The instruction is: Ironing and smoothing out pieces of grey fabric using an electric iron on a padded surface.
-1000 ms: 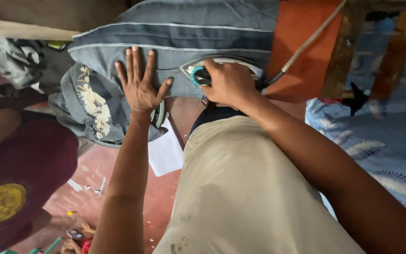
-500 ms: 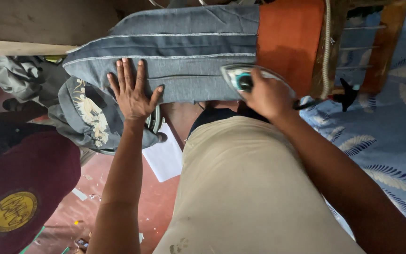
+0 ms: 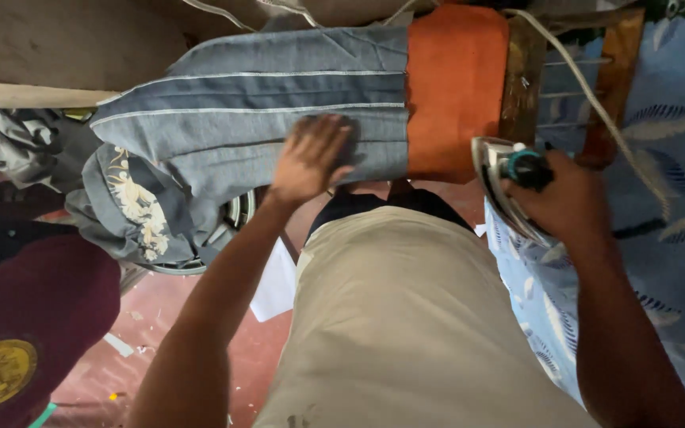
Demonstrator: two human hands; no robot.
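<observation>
- Biggest thing in view is the grey-blue garment (image 3: 263, 103), spread flat across the top with pale stitched lines running along it. Its left end droops off the edge in a bunch, showing a cream flower-like pattern.
- Under it sits the orange padded board (image 3: 455, 87), only its right end uncovered, with a bit of wooden frame (image 3: 616, 75) beside that.
- On the right there's a blue cloth with a feather print (image 3: 675, 238), filling most of that side.
- Bottom left, a dark maroon cloth with a round yellow emblem (image 3: 33, 317) lies over the reddish floor (image 3: 200, 317); a white scrap of paper (image 3: 275, 281) is just next to the person's waist.
- The iron (image 3: 501, 178) is off the garment, tilted on its side to the right of the board, soleplate facing left, cord trailing up toward the frame.
- Right hand (image 3: 556, 198) is wrapped tight around the iron's teal handle, solid grip.
- Left hand (image 3: 311, 158) is open, palm down, fingers spread, pressing flat on the near right edge of the garment. Not grabbing anything.
</observation>
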